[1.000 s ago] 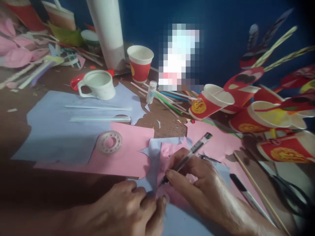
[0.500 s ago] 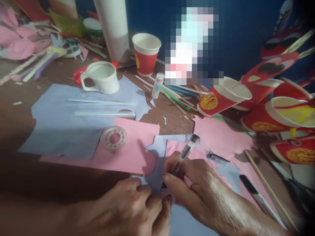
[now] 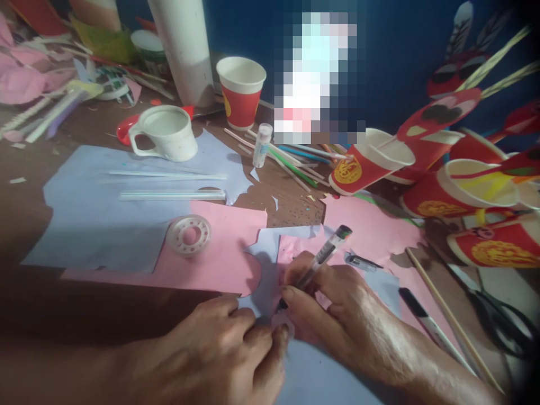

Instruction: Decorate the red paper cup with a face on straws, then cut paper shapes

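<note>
My right hand (image 3: 341,306) grips a clear gel pen (image 3: 331,247) with a dark end, tilted with its tip down. Under the tip lies a small pale round disc (image 3: 283,325) on blue paper (image 3: 324,374). Fingers curled, my left hand (image 3: 236,343) holds this disc down with its thumb and fingertips, which cover part of it. Pink paper (image 3: 291,247) shows just behind my right hand. A pen cap (image 3: 363,261) rests on the paper beyond the knuckles.
A tape roll (image 3: 189,235), straws (image 3: 172,195), a white mug (image 3: 164,135) and a glue stick (image 3: 262,146) lie ahead. Red paper cups (image 3: 358,169) crowd the right. A black-and-white marker (image 3: 426,318), a wooden stick (image 3: 451,315) and scissors (image 3: 502,320) lie by my right forearm.
The view has shifted slightly, so things on the table appear farther left and more of the scissors shows. The pale disc is more visible between the hands. My right hand still grips the pen.
</note>
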`<act>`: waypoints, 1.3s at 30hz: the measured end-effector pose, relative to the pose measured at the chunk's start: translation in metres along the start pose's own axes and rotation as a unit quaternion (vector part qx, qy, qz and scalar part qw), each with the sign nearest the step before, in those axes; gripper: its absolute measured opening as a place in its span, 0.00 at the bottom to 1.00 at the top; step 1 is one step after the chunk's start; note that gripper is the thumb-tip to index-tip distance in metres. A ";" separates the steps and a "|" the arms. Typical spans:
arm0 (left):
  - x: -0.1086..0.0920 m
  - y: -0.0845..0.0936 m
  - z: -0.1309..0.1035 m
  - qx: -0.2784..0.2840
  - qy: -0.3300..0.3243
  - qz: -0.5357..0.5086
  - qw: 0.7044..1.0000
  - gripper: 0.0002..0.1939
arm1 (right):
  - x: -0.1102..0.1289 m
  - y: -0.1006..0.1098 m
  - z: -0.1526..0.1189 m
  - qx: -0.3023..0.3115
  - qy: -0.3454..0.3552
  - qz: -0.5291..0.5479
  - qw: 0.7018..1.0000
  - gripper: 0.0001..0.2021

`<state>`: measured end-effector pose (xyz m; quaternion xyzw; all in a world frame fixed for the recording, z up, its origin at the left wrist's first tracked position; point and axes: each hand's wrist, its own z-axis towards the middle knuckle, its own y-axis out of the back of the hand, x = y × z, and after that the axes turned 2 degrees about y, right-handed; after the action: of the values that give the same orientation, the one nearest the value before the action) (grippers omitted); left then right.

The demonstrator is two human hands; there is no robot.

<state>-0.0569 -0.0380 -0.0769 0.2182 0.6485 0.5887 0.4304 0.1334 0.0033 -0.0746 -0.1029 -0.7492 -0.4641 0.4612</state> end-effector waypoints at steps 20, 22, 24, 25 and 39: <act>0.012 0.002 0.004 0.012 -0.059 -0.014 0.998 0.13 | -0.013 -0.018 -0.047 -0.144 0.110 -0.137 0.974 0.03; 0.013 0.000 0.003 0.014 -0.068 -0.003 0.998 0.13 | -0.012 -0.021 -0.053 -0.148 0.113 -0.145 0.972 0.03; 0.012 -0.001 0.003 0.025 -0.069 0.007 0.997 0.11 | -0.012 -0.025 -0.059 -0.155 0.118 -0.157 0.968 0.02; 0.012 -0.002 0.003 0.033 -0.069 0.009 0.997 0.09 | -0.013 -0.027 -0.061 -0.160 0.118 -0.161 0.967 0.02; 0.022 0.008 0.008 0.054 -0.107 0.008 0.993 0.12 | -0.007 -0.041 -0.077 -0.155 0.176 -0.204 0.950 0.11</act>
<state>-0.0638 -0.0141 -0.0753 0.3075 0.6277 0.5297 0.4804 0.1590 -0.0783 -0.0938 0.0655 -0.5797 -0.6696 0.4596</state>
